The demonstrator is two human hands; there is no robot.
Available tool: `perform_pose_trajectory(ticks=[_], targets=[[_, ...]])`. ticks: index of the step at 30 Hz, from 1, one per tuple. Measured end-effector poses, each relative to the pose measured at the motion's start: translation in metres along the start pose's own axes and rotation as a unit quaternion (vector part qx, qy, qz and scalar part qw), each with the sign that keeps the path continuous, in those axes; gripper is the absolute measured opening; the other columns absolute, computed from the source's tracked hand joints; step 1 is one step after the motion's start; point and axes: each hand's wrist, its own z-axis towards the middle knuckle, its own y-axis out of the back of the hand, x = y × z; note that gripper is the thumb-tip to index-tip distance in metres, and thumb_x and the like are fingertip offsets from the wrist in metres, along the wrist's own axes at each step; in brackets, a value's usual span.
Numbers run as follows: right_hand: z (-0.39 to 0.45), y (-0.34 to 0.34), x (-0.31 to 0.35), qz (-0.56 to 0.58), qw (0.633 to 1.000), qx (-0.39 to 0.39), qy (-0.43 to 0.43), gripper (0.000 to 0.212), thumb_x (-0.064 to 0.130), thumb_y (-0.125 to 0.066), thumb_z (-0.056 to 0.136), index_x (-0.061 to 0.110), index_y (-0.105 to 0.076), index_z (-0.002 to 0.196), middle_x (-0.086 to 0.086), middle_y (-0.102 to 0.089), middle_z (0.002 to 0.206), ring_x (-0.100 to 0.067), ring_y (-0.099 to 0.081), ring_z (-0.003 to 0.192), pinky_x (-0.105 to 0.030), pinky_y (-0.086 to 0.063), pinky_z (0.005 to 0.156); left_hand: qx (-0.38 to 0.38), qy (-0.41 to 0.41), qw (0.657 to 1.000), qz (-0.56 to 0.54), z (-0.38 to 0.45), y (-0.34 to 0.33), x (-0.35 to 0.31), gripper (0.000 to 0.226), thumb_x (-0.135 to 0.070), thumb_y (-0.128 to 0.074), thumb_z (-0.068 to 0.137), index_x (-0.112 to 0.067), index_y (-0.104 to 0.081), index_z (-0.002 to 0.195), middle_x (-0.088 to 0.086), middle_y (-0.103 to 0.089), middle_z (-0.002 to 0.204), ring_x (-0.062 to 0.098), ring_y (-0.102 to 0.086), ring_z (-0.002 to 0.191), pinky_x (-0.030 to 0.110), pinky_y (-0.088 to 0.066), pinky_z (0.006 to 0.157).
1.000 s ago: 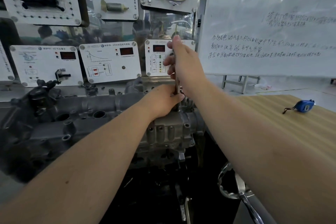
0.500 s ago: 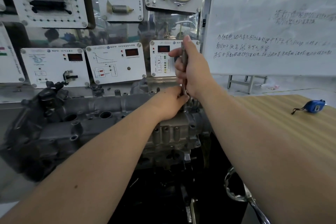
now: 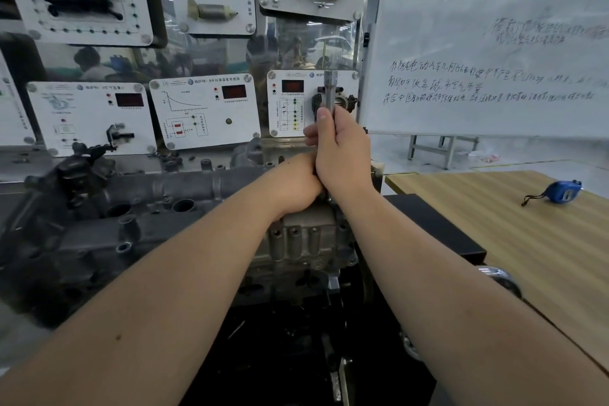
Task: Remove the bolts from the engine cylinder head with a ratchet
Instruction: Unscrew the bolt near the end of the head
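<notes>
Right hand point(image 3: 342, 155) is wrapped tight around the shaft of the ratchet point(image 3: 329, 89), thumb laid up along the metal, and the tool stands nearly upright with its socket-like end poking out above the fist. Just below and touching it, the left hand point(image 3: 296, 184) sits curled at the base of the tool; its grip looks closed round the lower end, though the fingers themselves are hidden behind the knuckles. My read: the lower hand steadies the tool on a bolt while the upper one supplies the leverage. The bolt itself is covered by the hands, so whether it is loose I cannot tell.

Both hands work at the right-hand end of the engine cylinder head point(image 3: 158, 208), a long grey casting lying across the view with open round bores along its top; nothing shows inside them. Behind it hang white instrument panels point(image 3: 204, 109) with red displays. To the right stands a whiteboard point(image 3: 494, 43) with handwriting. Further right, a wooden surface point(image 3: 494, 224) carries a blue tape measure point(image 3: 563, 191) near its far right edge, well apart from the work. No tray or dish for freed bolts is in view.
</notes>
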Motion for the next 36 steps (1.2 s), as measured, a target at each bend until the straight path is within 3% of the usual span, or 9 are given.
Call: perform_pose_trajectory(ticks=[4, 7, 12, 18, 21, 25, 30, 32, 36], targets=[[-0.0011, -0.0035, -0.0010, 0.009, 1.000, 0.006, 0.021, 0.029, 0.035, -0.045, 0.105, 0.023, -0.049, 0.132, 0.017, -0.068, 0.090, 0.000, -0.065, 0.084, -0.017, -0.050, 0.077, -0.012, 0.001, 0.998, 0.053, 0.0015, 0.0002, -0.0007, 0.020, -0.004, -0.047, 0.096, -0.024, -0.053, 0.097, -0.008, -0.054, 0.075, 0.008, -0.049, 0.065, 0.022, -0.034, 0.052], [-0.0026, -0.0011, -0.0035, -0.036, 0.997, -0.025, 0.060, 0.008, 0.031, -0.055, 0.102, 0.027, -0.055, 0.109, 0.023, -0.059, 0.082, 0.009, -0.058, 0.084, -0.004, -0.041, 0.068, -0.023, 0.009, 0.996, 0.085, 0.0026, -0.0003, -0.0024, 0.027, -0.002, -0.048, 0.095, -0.025, -0.044, 0.081, -0.011, -0.044, 0.072, 0.005, -0.044, 0.063, 0.020, -0.029, 0.051], [-0.0038, 0.0005, -0.0052, -0.079, 0.995, -0.037, 0.046, 0.030, 0.033, -0.044, 0.106, 0.013, -0.059, 0.089, 0.006, -0.068, 0.080, -0.009, -0.064, 0.075, -0.012, -0.045, 0.067, -0.009, -0.012, 0.999, 0.049, -0.0002, -0.0011, -0.0026, 0.028, -0.006, -0.048, 0.096, -0.030, -0.047, 0.083, -0.008, -0.053, 0.075, 0.009, -0.051, 0.066, 0.022, -0.035, 0.053], [-0.0064, -0.0020, -0.0011, -0.011, 0.999, -0.010, 0.031, 0.040, 0.039, -0.045, 0.104, 0.023, -0.045, 0.141, 0.017, -0.067, 0.086, 0.004, -0.064, 0.083, -0.019, -0.049, 0.073, -0.019, -0.017, 0.998, 0.050, 0.0003, 0.0002, 0.0012, 0.022, -0.004, -0.048, 0.096, -0.025, -0.054, 0.100, -0.008, -0.055, 0.080, 0.012, -0.053, 0.070, 0.027, -0.040, 0.059], [-0.0077, 0.0004, -0.0015, -0.051, 0.996, -0.036, 0.068, 0.008, 0.032, -0.055, 0.101, 0.030, -0.054, 0.109, 0.026, -0.052, 0.075, 0.017, -0.054, 0.079, -0.008, -0.040, 0.065, -0.031, -0.025, 0.994, 0.097, 0.0026, -0.0025, 0.0001, 0.022, -0.003, -0.049, 0.095, -0.024, -0.047, 0.089, -0.008, -0.046, 0.078, 0.007, -0.045, 0.066, 0.030, -0.037, 0.069], [-0.0071, 0.0019, -0.0022, -0.079, 0.994, -0.045, 0.060, 0.023, 0.031, -0.045, 0.105, 0.022, -0.052, 0.085, 0.011, -0.064, 0.076, -0.001, -0.059, 0.075, -0.014, -0.042, 0.062, -0.013, -0.019, 0.995, 0.098, 0.0025, -0.0033, -0.0004, 0.025, -0.005, -0.048, 0.096, -0.025, -0.047, 0.082, -0.009, -0.047, 0.073, 0.006, -0.045, 0.063, 0.028, -0.036, 0.056], [-0.0087, 0.0000, 0.0004, -0.035, 0.999, -0.015, 0.030, 0.038, 0.034, -0.036, 0.107, 0.018, -0.050, 0.139, 0.001, -0.072, 0.108, -0.016, -0.069, 0.093, -0.034, -0.053, 0.083, -0.011, -0.014, 0.999, 0.048, -0.0003, -0.0009, 0.0020, 0.020, -0.005, -0.047, 0.097, -0.023, -0.055, 0.093, -0.004, -0.059, 0.078, 0.009, -0.051, 0.066, 0.023, -0.039, 0.055], [-0.0081, -0.0007, -0.0011, -0.025, 0.999, -0.011, 0.033, 0.043, 0.036, -0.040, 0.106, 0.019, -0.043, 0.146, 0.009, -0.070, 0.104, -0.004, -0.066, 0.091, -0.026, -0.051, 0.081, -0.008, -0.018, 0.996, 0.090, 0.0006, -0.0021, 0.0005, 0.019, -0.004, -0.047, 0.097, -0.020, -0.055, 0.090, -0.004, -0.056, 0.080, 0.007, -0.047, 0.065, 0.028, -0.037, 0.057], [-0.0078, 0.0010, -0.0008, -0.079, 0.994, -0.047, 0.064, 0.020, 0.030, -0.052, 0.103, 0.034, -0.051, 0.084, 0.021, -0.047, 0.072, 0.015, -0.049, 0.073, -0.008, -0.037, 0.063, -0.026, -0.023, 0.991, 0.127, 0.0013, -0.0053, -0.0018, 0.039, -0.004, -0.049, 0.094, -0.031, -0.036, 0.070, -0.010, -0.043, 0.072, 0.005, -0.042, 0.063, 0.031, -0.035, 0.065]])
